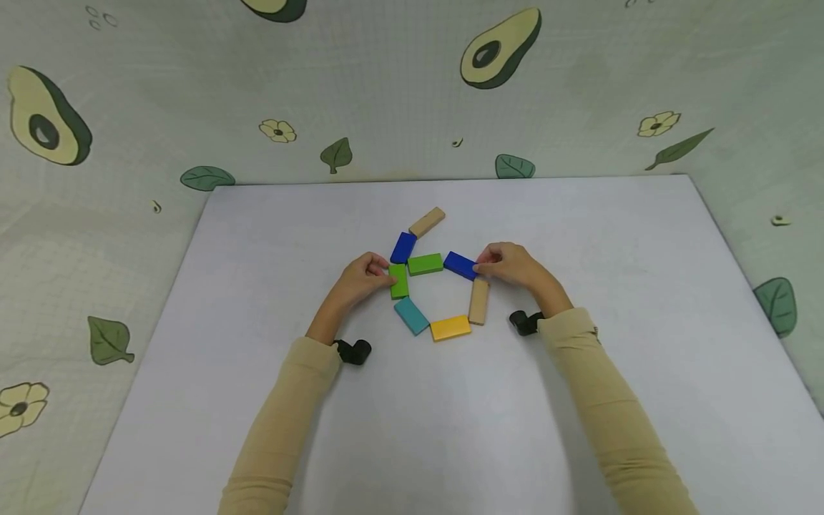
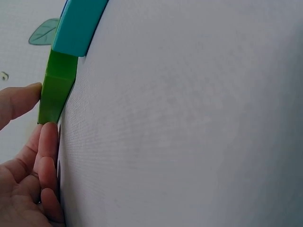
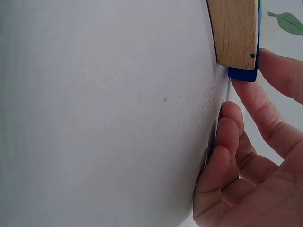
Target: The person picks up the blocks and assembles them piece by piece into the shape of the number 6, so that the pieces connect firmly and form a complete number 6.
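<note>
In the head view my left hand pinches a green block at the left of a ring of flat blocks, thumb on one face and fingertips at its outer edge. My right hand pinches the outer end of a blue block at the ring's upper right. Between these two lies another green block. A teal block, a yellow block and a plain wooden block round out the lower side. In the right wrist view, the wooden block partly hides the blue one.
A second blue block and a wooden block run up and right from the ring's upper left. All lie on a white tabletop. Behind it hangs a cloth printed with avocados and leaves. Black wrist cameras sit at both cuffs.
</note>
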Demonstrator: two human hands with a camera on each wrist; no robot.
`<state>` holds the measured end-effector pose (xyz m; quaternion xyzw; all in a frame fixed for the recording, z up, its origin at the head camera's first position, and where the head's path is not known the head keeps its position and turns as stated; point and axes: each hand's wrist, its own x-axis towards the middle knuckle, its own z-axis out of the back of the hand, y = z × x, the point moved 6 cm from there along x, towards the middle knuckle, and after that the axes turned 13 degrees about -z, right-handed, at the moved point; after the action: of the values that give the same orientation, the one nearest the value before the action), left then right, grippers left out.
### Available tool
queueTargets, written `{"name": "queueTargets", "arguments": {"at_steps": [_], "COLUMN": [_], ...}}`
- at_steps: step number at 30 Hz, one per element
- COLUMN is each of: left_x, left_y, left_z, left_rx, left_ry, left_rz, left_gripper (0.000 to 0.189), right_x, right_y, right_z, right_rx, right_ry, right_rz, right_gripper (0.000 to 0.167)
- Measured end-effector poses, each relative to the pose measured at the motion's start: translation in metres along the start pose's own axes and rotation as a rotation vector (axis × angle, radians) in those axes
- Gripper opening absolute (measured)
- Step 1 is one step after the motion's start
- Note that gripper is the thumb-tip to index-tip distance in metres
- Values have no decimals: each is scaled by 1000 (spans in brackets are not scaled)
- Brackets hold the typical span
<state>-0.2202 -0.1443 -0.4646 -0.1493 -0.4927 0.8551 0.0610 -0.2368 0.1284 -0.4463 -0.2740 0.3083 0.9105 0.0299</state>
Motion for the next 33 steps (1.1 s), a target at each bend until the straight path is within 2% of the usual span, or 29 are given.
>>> {"name": "queueTargets", "arguments": {"at_steps": [21,33], "left_x": [1,3], "left_y": [-4,-8], "left_z": [5,6], "left_rx": [-2,-19], "left_ry": [24,25], "left_rz": [2,-7], "left_gripper": [36,35], "right_x": [2,2], "right_y": [2,4], "right_z": [3,4], "right_rx": [-3,2], "right_ry": [36,29], "right_rz": [-7,7], "right_gripper": [27,26]}}
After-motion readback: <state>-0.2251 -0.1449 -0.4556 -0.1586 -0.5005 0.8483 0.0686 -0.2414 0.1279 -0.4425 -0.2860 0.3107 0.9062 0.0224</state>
